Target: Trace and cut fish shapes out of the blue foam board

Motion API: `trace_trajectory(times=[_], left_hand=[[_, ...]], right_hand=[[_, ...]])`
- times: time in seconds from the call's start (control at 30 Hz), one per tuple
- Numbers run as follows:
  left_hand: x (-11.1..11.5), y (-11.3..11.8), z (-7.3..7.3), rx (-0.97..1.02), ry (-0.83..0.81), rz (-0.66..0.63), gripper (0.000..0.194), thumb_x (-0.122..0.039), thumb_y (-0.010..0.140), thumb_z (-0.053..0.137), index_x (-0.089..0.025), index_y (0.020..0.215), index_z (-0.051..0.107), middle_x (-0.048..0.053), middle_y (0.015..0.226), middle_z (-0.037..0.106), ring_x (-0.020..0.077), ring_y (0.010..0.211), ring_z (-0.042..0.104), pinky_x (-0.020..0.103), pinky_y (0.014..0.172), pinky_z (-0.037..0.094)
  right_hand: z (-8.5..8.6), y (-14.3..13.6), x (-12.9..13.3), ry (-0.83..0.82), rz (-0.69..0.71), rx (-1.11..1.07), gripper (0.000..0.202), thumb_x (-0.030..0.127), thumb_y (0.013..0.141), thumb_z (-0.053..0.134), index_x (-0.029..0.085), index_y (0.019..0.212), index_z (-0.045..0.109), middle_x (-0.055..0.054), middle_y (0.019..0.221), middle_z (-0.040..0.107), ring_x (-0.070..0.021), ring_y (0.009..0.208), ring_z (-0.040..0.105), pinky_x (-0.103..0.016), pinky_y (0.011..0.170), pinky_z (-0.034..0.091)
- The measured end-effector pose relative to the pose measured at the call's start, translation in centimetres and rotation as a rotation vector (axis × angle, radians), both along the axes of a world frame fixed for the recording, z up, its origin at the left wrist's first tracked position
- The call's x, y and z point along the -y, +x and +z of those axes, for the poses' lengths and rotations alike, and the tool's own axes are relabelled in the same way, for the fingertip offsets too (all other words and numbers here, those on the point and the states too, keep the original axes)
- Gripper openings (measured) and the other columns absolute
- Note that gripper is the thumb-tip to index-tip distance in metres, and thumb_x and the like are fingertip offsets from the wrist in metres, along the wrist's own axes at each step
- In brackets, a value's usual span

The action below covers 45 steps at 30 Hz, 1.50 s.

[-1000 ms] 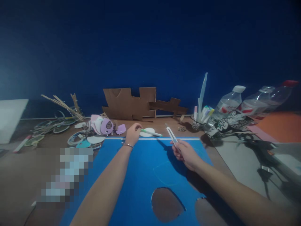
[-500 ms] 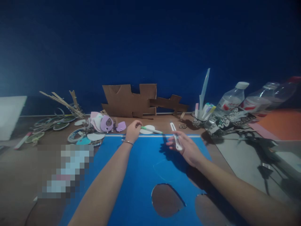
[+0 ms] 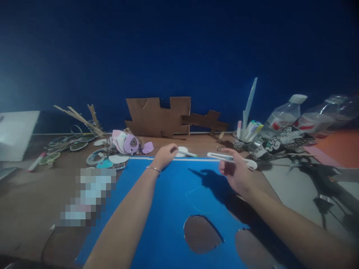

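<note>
A blue sheet point(image 3: 168, 186) lies before me, with a large teardrop-shaped opening point(image 3: 202, 234) cut in it and a faint drawn outline above that. My left hand point(image 3: 166, 156) is at the sheet's far edge, fingers curled around the near-left end of a green-tipped marker point(image 3: 188, 152). The marker lies across a white oval piece point(image 3: 183, 149). Raised over the sheet's far right, my right hand point(image 3: 237, 172) grips a white utility knife point(image 3: 220, 156), held nearly level and pointing left. Whether its blade is out cannot be made out.
Cut brown cardboard point(image 3: 157, 119) leans on the blue wall. Purple paper fish shapes point(image 3: 131, 143), hoops point(image 3: 80, 145) and wooden sticks point(image 3: 81, 117) lie left. A pen cup point(image 3: 242, 145), plastic bottles point(image 3: 286, 114) and a black glue gun point(image 3: 314, 175) with cable are right.
My right hand has turned the utility knife from steep to nearly level and lifted it slightly. My left hand has slid right, covering more of the marker's end. The view has shifted a little.
</note>
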<state>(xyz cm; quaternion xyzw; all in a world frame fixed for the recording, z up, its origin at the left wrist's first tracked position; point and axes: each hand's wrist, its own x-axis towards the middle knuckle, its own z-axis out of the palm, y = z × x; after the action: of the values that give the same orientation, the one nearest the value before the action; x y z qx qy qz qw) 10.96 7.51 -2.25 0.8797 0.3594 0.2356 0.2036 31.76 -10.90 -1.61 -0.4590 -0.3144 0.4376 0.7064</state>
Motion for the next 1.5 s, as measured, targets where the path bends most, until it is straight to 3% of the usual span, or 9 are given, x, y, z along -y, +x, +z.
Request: trace_trajectory(times=[0.1,0.2,0.33,0.6,0.73,0.93,1.17,1.33,1.5], left_hand=[[1.2,0.4,0.9,-0.193,0.064,-0.214,0.016,-0.031,0.079,0.051,-0.022,0.086,0.063,0.003,0.085,0.064,0.0196,0.077,0.057,0.028,0.068,0.041],[1.7,0.8,0.9,-0.282,0.106,-0.271,0.024,-0.038,0.075,0.058,-0.024,0.093,0.063,0.005,0.095,0.064,0.0233,0.086,0.057,0.031,0.072,0.042],[1.9,1.2,0.3,-0.220,0.113,-0.204,0.022,-0.040,0.077,0.056,-0.024,0.089,0.064,0.006,0.094,0.064,0.0248,0.086,0.057,0.033,0.071,0.043],[2.1,1.6,0.3,-0.360,0.210,-0.172,0.032,-0.037,0.087,0.043,-0.025,0.112,0.059,0.005,0.116,0.057,0.0238,0.104,0.052,0.035,0.086,0.041],[2.0,1.5,0.4,-0.408,0.227,-0.204,0.034,-0.039,0.089,0.038,-0.024,0.111,0.060,0.005,0.115,0.056,0.0224,0.104,0.051,0.034,0.088,0.040],[2.1,1.8,0.3,-0.341,0.048,-0.204,0.031,-0.041,0.087,0.041,-0.021,0.101,0.060,0.005,0.104,0.060,0.0203,0.096,0.054,0.031,0.082,0.042],[1.3,2.9,0.1,-0.381,-0.058,-0.113,0.032,-0.049,0.077,0.053,-0.020,0.084,0.060,0.004,0.089,0.063,0.0201,0.082,0.056,0.028,0.068,0.040],[0.5,3.5,0.1,-0.374,-0.067,-0.101,0.029,-0.047,0.077,0.054,-0.020,0.084,0.060,0.003,0.090,0.063,0.0191,0.082,0.056,0.027,0.067,0.039],[-0.3,4.2,-0.1,-0.381,-0.039,-0.077,0.027,-0.047,0.078,0.053,-0.020,0.082,0.060,0.003,0.088,0.063,0.0191,0.080,0.056,0.028,0.066,0.039]], right_hand=[[0.0,0.6,-0.4,-0.057,0.057,-0.027,0.026,0.045,0.080,0.053,0.023,0.093,0.058,-0.001,0.064,0.058,-0.0156,0.058,0.053,-0.029,0.053,0.038],[-0.5,1.0,-0.7,-0.069,0.080,-0.018,0.020,0.040,0.075,0.064,0.021,0.083,0.061,0.001,0.059,0.052,-0.0123,0.054,0.047,-0.026,0.049,0.034],[-0.6,1.1,-0.7,-0.074,0.032,0.025,0.018,0.031,0.071,0.068,0.020,0.061,0.058,0.005,0.047,0.034,-0.0077,0.046,0.029,-0.024,0.043,0.019],[-0.4,1.0,-0.8,-0.094,0.014,-0.008,0.020,0.036,0.070,0.067,0.018,0.064,0.061,0.005,0.048,0.038,-0.0064,0.045,0.031,-0.022,0.041,0.019],[-0.7,1.1,-0.8,-0.086,0.029,-0.046,0.018,0.035,0.072,0.066,0.017,0.070,0.064,0.005,0.049,0.044,-0.0060,0.045,0.037,-0.021,0.041,0.024],[-0.7,0.9,-0.7,-0.140,0.099,-0.024,0.028,0.035,0.066,0.073,0.020,0.086,0.064,-0.001,0.068,0.063,-0.0140,0.065,0.058,-0.024,0.054,0.042],[1.4,0.1,0.3,-0.191,0.182,0.234,0.026,0.036,0.067,0.072,0.018,0.059,0.055,0.003,0.045,0.052,-0.0096,0.041,0.047,-0.023,0.041,0.034],[3.3,-1.4,1.5,-0.275,0.355,0.411,0.024,0.034,0.071,0.068,0.019,0.058,0.055,0.001,0.047,0.056,-0.0108,0.043,0.049,-0.024,0.043,0.038],[2.5,-2.6,1.5,-0.267,0.359,0.309,0.019,0.032,0.072,0.066,0.019,0.063,0.056,0.001,0.053,0.057,-0.0112,0.050,0.053,-0.023,0.047,0.041]])
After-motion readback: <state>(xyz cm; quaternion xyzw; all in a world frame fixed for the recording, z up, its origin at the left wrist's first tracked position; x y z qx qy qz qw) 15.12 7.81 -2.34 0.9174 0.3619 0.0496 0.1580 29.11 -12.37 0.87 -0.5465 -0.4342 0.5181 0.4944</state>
